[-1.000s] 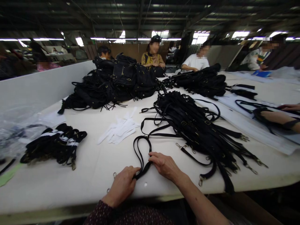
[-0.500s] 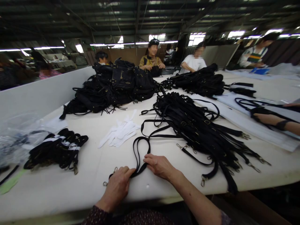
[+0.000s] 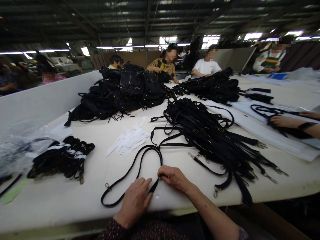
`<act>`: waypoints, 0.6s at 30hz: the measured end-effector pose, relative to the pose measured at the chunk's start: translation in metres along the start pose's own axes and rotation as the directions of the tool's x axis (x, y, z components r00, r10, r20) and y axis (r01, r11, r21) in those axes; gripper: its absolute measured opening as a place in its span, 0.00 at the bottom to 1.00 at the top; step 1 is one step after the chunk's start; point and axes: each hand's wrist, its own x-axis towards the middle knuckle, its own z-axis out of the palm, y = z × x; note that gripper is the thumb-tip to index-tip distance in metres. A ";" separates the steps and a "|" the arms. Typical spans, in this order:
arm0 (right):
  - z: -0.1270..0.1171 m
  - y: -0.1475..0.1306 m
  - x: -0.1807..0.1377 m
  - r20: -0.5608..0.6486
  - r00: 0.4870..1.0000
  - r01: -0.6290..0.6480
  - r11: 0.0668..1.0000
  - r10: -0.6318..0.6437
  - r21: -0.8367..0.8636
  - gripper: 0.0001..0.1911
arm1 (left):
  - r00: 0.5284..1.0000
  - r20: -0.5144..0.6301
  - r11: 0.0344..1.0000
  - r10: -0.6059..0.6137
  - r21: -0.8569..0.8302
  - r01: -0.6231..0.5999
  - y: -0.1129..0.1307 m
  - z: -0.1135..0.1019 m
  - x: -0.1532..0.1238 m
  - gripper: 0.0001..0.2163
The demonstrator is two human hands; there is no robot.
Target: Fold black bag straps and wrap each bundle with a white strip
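Nearest the table edge, my left hand (image 3: 135, 200) lay palm down with the fingers loosely extended, not closed into a fist; its fingertips pressed on the black strap (image 3: 140, 166) where the strap's two runs came together; whether any finger hooked under the webbing I could not tell. Just beside it, my right hand (image 3: 175, 178) was half curled, thumb and forefinger pinched on the same strap at the near end of its loop; the two hands were almost touching. The strap lay flat on the white table (image 3: 75, 196); its long axis ran from the near left, where a small metal clasp (image 3: 108, 186) sat beside the doubled-back end, diagonally away to the right, turning in a narrow loop beyond my right hand; the loop's far bend pointed away from me, toward the strap heap.

Left of the strap, well apart, lay a banded bundle of straps (image 3: 62, 158) with white paper wraps; beyond the loop, a scatter of white paper strips (image 3: 128, 140); to the right, a large heap of loose black straps (image 3: 212, 136) with metal clips; farther back, a pile of black bags (image 3: 125, 91). At the right edge, another person's hand (image 3: 282, 121) rested on a strap; other people sat at the far side.
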 end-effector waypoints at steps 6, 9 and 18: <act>0.000 0.001 0.001 -0.026 0.999 -0.028 0.997 0.030 0.070 0.11 | 0.998 0.009 0.996 -0.054 0.070 0.053 -0.003 -0.002 -0.007 0.05; -0.003 -0.005 0.003 0.005 1.000 -0.019 0.999 0.020 -0.033 0.09 | 0.998 -0.011 0.994 -0.064 0.087 0.064 -0.010 -0.005 -0.017 0.03; 0.002 -0.012 0.011 -0.006 0.997 0.081 0.989 -0.082 -0.127 0.25 | 0.951 -0.307 0.974 -0.037 0.201 0.102 -0.074 -0.010 -0.047 0.09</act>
